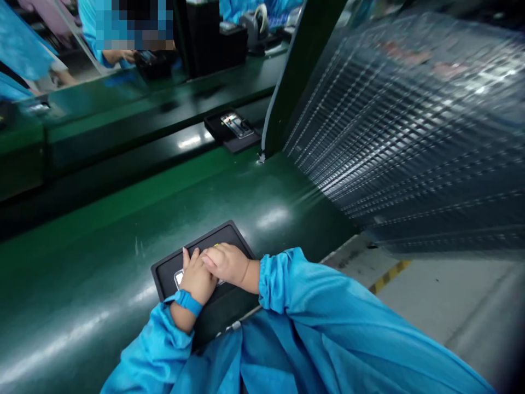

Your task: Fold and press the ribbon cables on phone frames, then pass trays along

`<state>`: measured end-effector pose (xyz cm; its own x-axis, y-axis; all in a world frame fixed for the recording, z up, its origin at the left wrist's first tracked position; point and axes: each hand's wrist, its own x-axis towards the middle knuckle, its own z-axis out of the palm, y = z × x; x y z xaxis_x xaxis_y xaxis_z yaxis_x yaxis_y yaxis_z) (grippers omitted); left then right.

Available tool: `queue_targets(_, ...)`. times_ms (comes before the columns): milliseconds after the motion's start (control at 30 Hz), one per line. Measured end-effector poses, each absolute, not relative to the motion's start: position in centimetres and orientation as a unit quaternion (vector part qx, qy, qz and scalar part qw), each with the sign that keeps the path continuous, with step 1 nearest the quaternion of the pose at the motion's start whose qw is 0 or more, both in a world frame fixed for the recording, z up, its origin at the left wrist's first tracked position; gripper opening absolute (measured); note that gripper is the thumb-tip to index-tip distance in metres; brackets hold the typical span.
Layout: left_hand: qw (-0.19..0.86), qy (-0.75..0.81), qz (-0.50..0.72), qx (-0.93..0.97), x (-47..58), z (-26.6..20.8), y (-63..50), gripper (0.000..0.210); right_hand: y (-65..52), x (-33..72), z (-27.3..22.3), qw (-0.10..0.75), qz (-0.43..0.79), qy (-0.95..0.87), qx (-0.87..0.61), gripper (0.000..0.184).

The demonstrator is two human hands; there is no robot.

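Observation:
A black tray [166, 273] lies slightly turned on the green bench in front of me. Inside it is a flat device with a pale, rounded corner [179, 278], looking like a phone; my hands cover most of it. My left hand [199, 279], with a blue strap [186, 301] at its wrist, lies over the device with its fingers stretched forward. Against those fingers, my right hand [227, 264] is curled closed. A small yellow spot shows by its knuckles, but what its fingertips hold is hidden.
Another black tray [235, 143] carries an opened phone [238, 125] on the dark line beyond the bench [123, 262]. A clear ribbed plastic curtain [389, 137] hangs at right beside a green post [297, 76]. Across the line, a co-worker's hand [118, 56] and a tape dispenser [256, 30] are visible.

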<state>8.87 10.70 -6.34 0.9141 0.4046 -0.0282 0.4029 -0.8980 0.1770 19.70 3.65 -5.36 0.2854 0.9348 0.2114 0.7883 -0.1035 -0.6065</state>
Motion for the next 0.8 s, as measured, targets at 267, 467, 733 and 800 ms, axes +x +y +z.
queue_targets(267,0.133,0.279,-0.033,0.95,9.7,-5.0,11.4,0.028,2.9,21.9,-5.8,0.571,0.194,-0.27,-0.751,0.038)
queue_targets(467,0.146,0.306,-0.058,0.939,10.0,-4.7,11.7,0.022,2.2,22.4,-7.1,0.622,0.204,-0.221,-0.723,0.043)
queue_targets(733,0.151,0.349,-0.08,0.921,11.1,-4.0,11.7,0.013,2.5,22.3,-6.7,0.574,0.181,-0.26,-0.755,0.036)
queue_targets(800,0.154,0.358,-0.086,0.917,11.4,-3.8,11.6,0.014,2.5,22.3,-6.6,0.57,0.172,-0.268,-0.757,0.036)
